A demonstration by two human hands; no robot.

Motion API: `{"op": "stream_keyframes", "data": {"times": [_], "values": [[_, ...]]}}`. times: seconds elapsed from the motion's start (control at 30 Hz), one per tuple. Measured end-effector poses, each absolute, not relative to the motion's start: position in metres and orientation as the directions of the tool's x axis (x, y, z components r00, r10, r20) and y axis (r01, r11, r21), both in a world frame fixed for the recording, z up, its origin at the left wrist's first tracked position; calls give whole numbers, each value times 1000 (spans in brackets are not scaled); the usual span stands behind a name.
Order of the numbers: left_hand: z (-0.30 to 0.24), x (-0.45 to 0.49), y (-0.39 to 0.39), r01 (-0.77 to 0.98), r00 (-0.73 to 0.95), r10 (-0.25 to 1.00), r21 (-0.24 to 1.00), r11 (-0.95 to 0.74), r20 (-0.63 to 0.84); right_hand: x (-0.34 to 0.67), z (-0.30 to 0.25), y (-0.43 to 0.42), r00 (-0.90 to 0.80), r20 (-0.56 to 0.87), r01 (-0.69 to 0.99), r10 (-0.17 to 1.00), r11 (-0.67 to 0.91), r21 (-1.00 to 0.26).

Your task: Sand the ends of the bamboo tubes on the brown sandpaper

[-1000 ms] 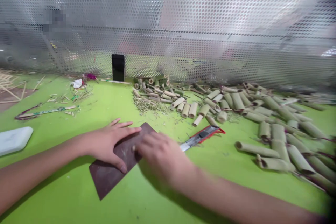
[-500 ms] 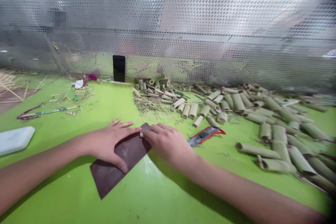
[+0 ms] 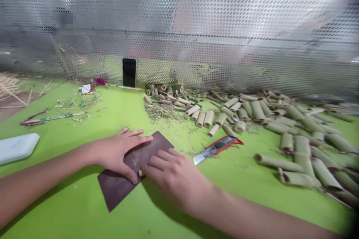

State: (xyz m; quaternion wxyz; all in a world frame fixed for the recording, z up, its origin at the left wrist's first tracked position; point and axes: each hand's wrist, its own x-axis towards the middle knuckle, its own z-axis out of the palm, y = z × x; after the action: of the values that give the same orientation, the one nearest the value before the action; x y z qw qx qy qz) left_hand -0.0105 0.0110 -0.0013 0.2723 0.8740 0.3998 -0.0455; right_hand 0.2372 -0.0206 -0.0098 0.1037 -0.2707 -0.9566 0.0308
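Note:
A dark brown sheet of sandpaper [image 3: 117,194] lies flat and slanted on the green table. My left hand [image 3: 120,153] rests on its left part with thumb and fingers spread, pressing it down. Closed over the sheet's right edge, my right hand [image 3: 174,175] grips a short piece of bamboo [image 3: 140,173]. Only the pale end of that piece shows near my left thumb; my fingers hide the remainder. Just beyond my right hand lies a utility knife [image 3: 217,147] with a red-edged handle and its blade out.
Cut bamboo tubes [image 3: 301,145] are heaped across the right and back, beside small shavings [image 3: 162,114]. A phone [image 3: 129,73] leans on the perforated metal screen [image 3: 179,15]. At left are a white case [image 3: 18,147], a purple-tied stick [image 3: 53,117] and thin sticks [image 3: 12,89].
My right hand has drawn the bamboo piece toward me and leftward along the sandpaper, uncovering the sheet's far corner and the knife blade. My left hand keeps its place on the sheet.

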Motion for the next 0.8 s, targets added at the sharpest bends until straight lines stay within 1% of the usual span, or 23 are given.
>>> {"op": "stream_keyframes", "data": {"times": [0.1, 0.13, 0.17, 0.27, 0.3, 0.33, 0.43, 0.47, 0.5, 0.57, 0.6, 0.63, 0.73, 0.77, 0.8], "values": [[-3, -11, 12, 719, 678, 680, 439, -538, -278, 238, -9, -16, -743, 203, 627, 637, 770, -119], [-3, -11, 12, 722, 675, 682, 438, -535, -281, 238, -9, -15, -725, 208, 648, 656, 753, -117], [-3, -11, 12, 726, 672, 682, 437, -530, -289, 237, -9, -15, -733, 211, 637, 646, 761, -119], [-1, -10, 11, 739, 660, 682, 433, -515, -315, 236, -8, -16, -838, 206, 478, 505, 862, -170], [0, -10, 11, 743, 656, 684, 431, -513, -318, 237, -8, -16, -851, 211, 447, 481, 874, -190], [0, -10, 11, 743, 656, 685, 429, -514, -317, 237, -7, -14, -843, 216, 454, 492, 867, -203], [0, -10, 11, 735, 665, 683, 429, -525, -303, 239, -6, -10, -746, 228, 593, 626, 780, -202], [0, -10, 11, 733, 667, 681, 430, -527, -302, 239, -6, -11, -742, 229, 600, 630, 777, -191], [-1, -10, 11, 732, 668, 681, 433, -526, -301, 238, -6, -12, -764, 225, 578, 605, 796, -178], [-2, -11, 11, 728, 669, 682, 441, -524, -296, 237, -7, -14, -834, 215, 480, 508, 861, -170], [-2, -11, 11, 724, 673, 681, 446, -526, -290, 237, -7, -14, -852, 215, 449, 478, 877, -170], [-2, -11, 11, 720, 677, 680, 448, -530, -283, 237, -7, -14, -846, 218, 458, 487, 873, -170], [-2, -11, 11, 725, 673, 682, 442, -529, -288, 237, -9, -10, -744, 237, 601, 625, 780, -175], [-2, -11, 11, 732, 666, 684, 438, -522, -298, 237, -10, -10, -728, 236, 618, 643, 766, -178], [-2, -11, 11, 739, 659, 685, 435, -514, -310, 236, -10, -11, -739, 230, 607, 633, 774, -180]]}}
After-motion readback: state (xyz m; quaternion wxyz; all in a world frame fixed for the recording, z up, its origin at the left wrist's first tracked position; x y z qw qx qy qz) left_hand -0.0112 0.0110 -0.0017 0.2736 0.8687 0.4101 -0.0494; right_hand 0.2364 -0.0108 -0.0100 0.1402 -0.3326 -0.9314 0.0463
